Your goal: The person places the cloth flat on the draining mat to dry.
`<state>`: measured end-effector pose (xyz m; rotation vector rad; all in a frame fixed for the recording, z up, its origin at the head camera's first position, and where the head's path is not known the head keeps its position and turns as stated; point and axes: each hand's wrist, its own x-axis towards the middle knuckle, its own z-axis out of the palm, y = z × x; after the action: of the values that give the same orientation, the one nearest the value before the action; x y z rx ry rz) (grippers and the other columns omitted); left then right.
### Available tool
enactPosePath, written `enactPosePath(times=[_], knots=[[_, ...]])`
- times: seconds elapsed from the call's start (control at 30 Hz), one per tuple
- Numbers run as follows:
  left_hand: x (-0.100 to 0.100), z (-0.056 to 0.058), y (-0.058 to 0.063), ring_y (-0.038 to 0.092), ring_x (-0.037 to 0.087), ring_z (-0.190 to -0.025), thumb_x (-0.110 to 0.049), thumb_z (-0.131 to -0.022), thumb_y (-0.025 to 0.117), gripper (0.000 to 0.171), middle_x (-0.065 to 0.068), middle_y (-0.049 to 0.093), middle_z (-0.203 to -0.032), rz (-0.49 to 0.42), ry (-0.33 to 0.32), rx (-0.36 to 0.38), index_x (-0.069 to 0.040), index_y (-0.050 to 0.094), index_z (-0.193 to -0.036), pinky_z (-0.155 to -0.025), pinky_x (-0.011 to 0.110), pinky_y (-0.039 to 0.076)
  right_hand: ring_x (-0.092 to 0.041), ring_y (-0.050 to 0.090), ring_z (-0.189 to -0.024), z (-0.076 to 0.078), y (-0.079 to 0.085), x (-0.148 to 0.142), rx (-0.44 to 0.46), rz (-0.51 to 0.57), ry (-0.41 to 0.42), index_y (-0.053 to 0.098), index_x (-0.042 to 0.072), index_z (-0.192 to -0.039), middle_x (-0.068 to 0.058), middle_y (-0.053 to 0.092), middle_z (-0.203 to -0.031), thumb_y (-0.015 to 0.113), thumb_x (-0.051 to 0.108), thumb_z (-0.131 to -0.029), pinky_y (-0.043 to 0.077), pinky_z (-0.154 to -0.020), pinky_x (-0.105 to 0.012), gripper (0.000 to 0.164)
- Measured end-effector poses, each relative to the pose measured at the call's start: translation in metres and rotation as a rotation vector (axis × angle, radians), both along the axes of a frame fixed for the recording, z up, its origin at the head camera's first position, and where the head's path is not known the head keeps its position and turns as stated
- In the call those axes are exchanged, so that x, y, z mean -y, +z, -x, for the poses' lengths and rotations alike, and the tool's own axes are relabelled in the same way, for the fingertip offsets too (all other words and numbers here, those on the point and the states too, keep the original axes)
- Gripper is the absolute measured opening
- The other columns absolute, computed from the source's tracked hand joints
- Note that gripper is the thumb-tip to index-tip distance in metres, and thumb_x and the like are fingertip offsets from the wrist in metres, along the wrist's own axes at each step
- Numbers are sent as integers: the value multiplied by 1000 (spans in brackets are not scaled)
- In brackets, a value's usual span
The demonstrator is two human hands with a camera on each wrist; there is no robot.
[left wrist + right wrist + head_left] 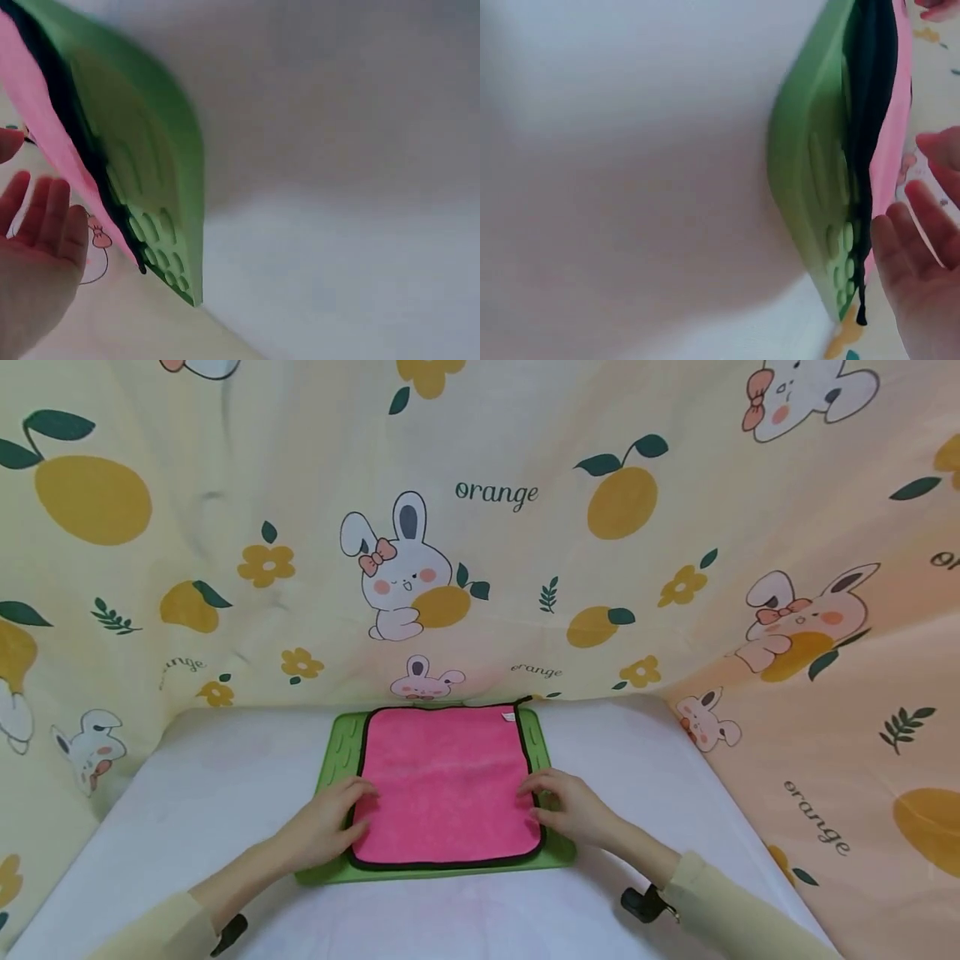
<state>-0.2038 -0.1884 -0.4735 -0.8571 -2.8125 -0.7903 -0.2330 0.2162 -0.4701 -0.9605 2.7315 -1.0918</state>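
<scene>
A pink cloth [450, 777] with a black border lies spread flat over a green mat [342, 752] that has raised oval bumps. My left hand [326, 818] hovers at the cloth's left border, fingers loosely bent and pinching nothing. Opposite it, my right hand [576, 812] is at the right border with its fingers spread and relaxed. Both wrist views show the hands beside the cloth's raised-looking black edging [71, 127], with the mat's bumpy rim [810, 172] below. A small white label [508, 717] is on the cloth's far right corner.
The mat rests on a white table surface [622, 752]. Behind and on both sides hangs a cream curtain [517, 552] printed with rabbits, oranges and flowers. Black straps with small devices [643, 905] sit at the wrists, by the light sleeves [738, 910].
</scene>
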Motion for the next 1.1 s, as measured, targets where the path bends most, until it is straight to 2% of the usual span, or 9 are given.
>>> enactPosePath(times=[0.1, 0.2, 0.33, 0.53, 0.7, 0.87, 1.1], knots=[[4, -12, -2, 56, 13, -102, -15, -84, 71, 31, -4, 57, -110, 69, -45, -8, -12, 60, -112, -87, 35, 50, -14, 56, -108, -11, 0, -1, -39, -69, 46, 68, 16, -106, 7, 60, -114, 74, 11, -82, 49, -90, -39, 25], [9, -22, -6, 56, 10, -100, -21, -84, 72, 27, -8, 58, -107, 141, -83, -40, -16, 62, -109, -87, 34, 50, -13, 54, -110, -21, -3, -3, -107, -136, 99, 68, 18, -104, 7, 60, -115, 74, 13, -82, 47, -93, -38, 23], [14, -31, -10, 55, 9, -100, -25, -83, 73, 25, -12, 58, -106, 165, -118, -74, -21, 64, -105, -87, 35, 50, -14, 53, -112, -30, -6, -6, -138, -197, 139, 69, 20, -102, 7, 60, -116, 72, 16, -84, 46, -95, -38, 19], [18, -33, -15, 55, 6, -96, -24, -80, 76, 20, -13, 57, -103, 139, -160, -164, -23, 67, -97, -83, 33, 50, -13, 51, -113, -36, -9, -11, -114, -233, 156, 71, 22, -102, 9, 59, -117, 73, 20, -83, 44, -97, -37, 19], [20, -32, -20, 56, 5, -94, -23, -80, 76, 13, -14, 58, -101, 137, -168, -249, -24, 70, -92, -81, 34, 50, -14, 52, -111, -36, -11, -11, -175, -236, 192, 71, 21, -94, 5, 60, -117, 72, 19, -85, 46, -95, -35, 10], [21, -33, -25, 57, 6, -94, -20, -82, 74, 9, -14, 59, -99, 125, -155, -274, -25, 70, -89, -81, 34, 51, -15, 53, -109, -36, -12, -8, -242, -256, 218, 67, 19, -88, 3, 60, -116, 68, 17, -88, 48, -92, -32, 3], [24, -36, -26, 56, 6, -94, -16, -82, 74, 12, -13, 60, -99, 69, -191, -309, -24, 68, -88, -81, 32, 50, -13, 52, -109, -40, -11, -9, -205, -245, 211, 64, 19, -89, 4, 59, -116, 62, 16, -92, 47, -92, -31, 5]])
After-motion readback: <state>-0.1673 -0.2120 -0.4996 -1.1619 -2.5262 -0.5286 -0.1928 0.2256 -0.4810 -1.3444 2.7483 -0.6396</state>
